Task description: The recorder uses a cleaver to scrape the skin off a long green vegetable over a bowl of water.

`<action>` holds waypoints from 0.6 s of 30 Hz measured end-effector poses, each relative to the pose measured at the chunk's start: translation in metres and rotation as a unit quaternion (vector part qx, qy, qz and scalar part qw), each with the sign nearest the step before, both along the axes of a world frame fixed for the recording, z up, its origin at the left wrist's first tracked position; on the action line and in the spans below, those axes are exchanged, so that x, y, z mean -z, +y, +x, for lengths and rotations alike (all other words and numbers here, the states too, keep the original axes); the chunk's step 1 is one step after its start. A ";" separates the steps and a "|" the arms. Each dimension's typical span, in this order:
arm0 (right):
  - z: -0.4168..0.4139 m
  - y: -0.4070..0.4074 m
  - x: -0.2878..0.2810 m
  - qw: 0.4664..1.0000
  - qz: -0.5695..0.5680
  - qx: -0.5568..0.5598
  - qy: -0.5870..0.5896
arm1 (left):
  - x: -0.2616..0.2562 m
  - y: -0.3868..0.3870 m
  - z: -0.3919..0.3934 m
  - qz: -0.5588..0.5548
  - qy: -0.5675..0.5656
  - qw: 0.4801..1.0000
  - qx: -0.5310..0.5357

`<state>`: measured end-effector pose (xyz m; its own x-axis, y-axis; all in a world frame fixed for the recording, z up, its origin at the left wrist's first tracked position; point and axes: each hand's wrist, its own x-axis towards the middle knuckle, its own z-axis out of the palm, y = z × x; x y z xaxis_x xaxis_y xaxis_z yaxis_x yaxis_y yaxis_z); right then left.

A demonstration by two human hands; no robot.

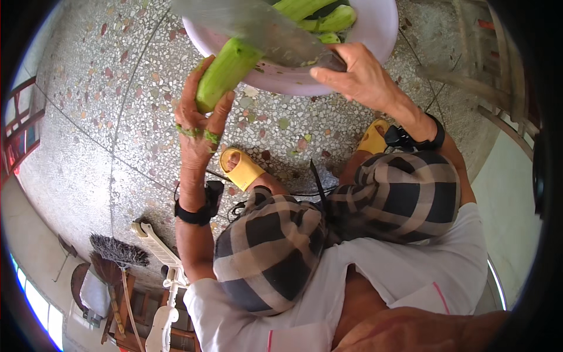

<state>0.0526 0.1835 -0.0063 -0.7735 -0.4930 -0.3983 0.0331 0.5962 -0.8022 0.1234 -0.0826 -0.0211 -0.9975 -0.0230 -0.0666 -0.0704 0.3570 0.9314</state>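
My left hand [191,110] grips the lower end of a light-green peeled gourd [222,77], fingers and thumb on its two sides. Bits of green peel cling to the back of that hand. In my right hand [363,79] is the dark handle of a wide-bladed cleaver [286,39], blurred and passing in front of the gourd's upper end. Whether the blade touches the gourd I cannot tell. Beyond both hands stands a pale pink plastic basin [385,31]. Several green gourds [336,20] lie in it, partly hidden behind the blade.
Scraps of peel dot the terrazzo floor [145,101]. My feet wear yellow slippers [241,169]. A wooden chair [475,83] stands at the right. Behind me on the left are a grey brush [118,251], a broom [107,268] and a white plastic frame [160,246].
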 end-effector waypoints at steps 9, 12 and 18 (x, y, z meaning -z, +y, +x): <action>0.005 -0.012 -0.005 0.997 -0.044 -0.042 -0.042 | 0.013 0.003 0.002 0.019 0.021 1.000 -0.002; 0.000 -0.010 -0.006 0.996 -0.090 -0.020 -0.006 | 0.013 0.002 0.003 0.034 0.018 0.999 -0.010; -0.033 0.037 0.032 0.993 -0.020 0.114 -0.006 | 0.011 0.007 0.005 0.020 0.017 1.000 -0.012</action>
<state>0.0199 0.2203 -0.0387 -0.8618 -0.3207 -0.3929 0.1743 0.5403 -0.8233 0.1284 -0.0759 -0.0318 -0.9984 -0.0440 -0.0345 -0.0467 0.3177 0.9471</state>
